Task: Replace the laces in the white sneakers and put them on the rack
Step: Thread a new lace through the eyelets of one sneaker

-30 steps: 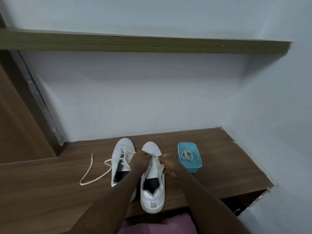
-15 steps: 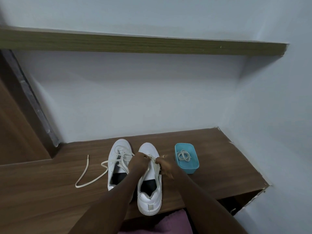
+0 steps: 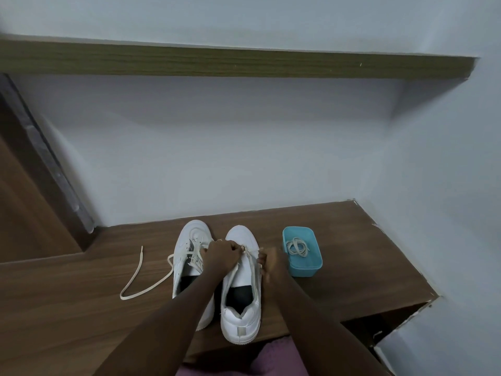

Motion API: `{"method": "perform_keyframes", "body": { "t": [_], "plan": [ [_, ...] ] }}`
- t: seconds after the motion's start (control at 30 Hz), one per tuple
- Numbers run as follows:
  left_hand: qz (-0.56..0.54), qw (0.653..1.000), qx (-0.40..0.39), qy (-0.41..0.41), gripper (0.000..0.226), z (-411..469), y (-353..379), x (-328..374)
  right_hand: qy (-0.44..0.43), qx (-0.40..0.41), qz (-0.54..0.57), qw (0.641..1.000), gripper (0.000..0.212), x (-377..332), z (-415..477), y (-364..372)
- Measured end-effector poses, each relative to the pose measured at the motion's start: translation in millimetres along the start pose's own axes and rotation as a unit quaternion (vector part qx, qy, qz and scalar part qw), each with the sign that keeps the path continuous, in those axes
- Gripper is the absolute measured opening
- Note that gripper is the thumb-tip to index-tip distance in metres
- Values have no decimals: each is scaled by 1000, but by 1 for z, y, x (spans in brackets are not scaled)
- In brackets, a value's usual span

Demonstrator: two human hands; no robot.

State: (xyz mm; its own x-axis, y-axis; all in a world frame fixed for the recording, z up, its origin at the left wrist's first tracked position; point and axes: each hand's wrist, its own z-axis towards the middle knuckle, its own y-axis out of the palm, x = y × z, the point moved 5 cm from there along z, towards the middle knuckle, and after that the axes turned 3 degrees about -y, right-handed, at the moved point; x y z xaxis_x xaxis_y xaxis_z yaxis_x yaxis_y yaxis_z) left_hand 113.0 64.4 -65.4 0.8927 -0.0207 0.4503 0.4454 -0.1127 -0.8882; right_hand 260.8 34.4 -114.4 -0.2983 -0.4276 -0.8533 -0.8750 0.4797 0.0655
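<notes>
Two white sneakers stand side by side on a wooden shelf (image 3: 81, 308), toes toward the wall. The left sneaker (image 3: 189, 256) has a loose cream lace (image 3: 141, 283) trailing out to its left across the wood. My left hand (image 3: 221, 255) and my right hand (image 3: 267, 263) both pinch a cream lace (image 3: 248, 251) at the front eyelets of the right sneaker (image 3: 241, 308). A coiled lace (image 3: 298, 246) lies in a small teal box (image 3: 305, 267) just right of the shoes.
A wooden shelf board (image 3: 244, 63) runs along the white wall above. A dark wooden frame (image 3: 40, 169) slants down at the left. The lower shelf ends at the right in an open gap (image 3: 379, 329) beside the wall.
The view has shifted slightly. My hands have stayed at the right sneaker's front eyelets, working the lace; the shoes, the loose lace and the teal box have not moved.
</notes>
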Motion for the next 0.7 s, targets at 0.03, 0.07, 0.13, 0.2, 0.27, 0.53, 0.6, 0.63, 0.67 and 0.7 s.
{"method": "perform_keyframes", "body": {
  "t": [0.03,0.07,0.13,0.2,0.27,0.53,0.6,0.63,0.67,0.7],
  "plan": [
    [44,999,11,1,38,-2,-2,2,-3,27,25,999,24,-3,-2,-6],
    [65,998,16,0,42,-4,-4,5,-22,66,30,997,21,-10,-4,-14],
    [59,998,5,-9,50,-8,-4,9,-71,144,-8,987,18,-25,-4,-32],
    [64,998,-16,-11,58,-12,-3,13,-119,181,13,976,19,-43,-7,-48],
    [84,996,-28,-16,58,-17,-3,18,-154,213,126,957,22,-63,-14,-64],
    [-38,994,4,-107,58,-36,-12,13,-124,338,-90,929,34,-120,-69,-124],
    [-99,988,-8,-119,57,-37,-8,7,-145,373,-229,887,30,-117,-73,-117],
    [-120,986,-22,-113,52,-37,-5,7,-176,351,-317,863,30,-115,-71,-103],
    [-130,986,-34,-100,46,-38,-2,7,-214,309,-409,831,30,-108,-63,-85],
    [-134,986,-39,-87,40,-38,0,7,-244,265,-496,790,29,-102,-59,-66]
  ]
}}
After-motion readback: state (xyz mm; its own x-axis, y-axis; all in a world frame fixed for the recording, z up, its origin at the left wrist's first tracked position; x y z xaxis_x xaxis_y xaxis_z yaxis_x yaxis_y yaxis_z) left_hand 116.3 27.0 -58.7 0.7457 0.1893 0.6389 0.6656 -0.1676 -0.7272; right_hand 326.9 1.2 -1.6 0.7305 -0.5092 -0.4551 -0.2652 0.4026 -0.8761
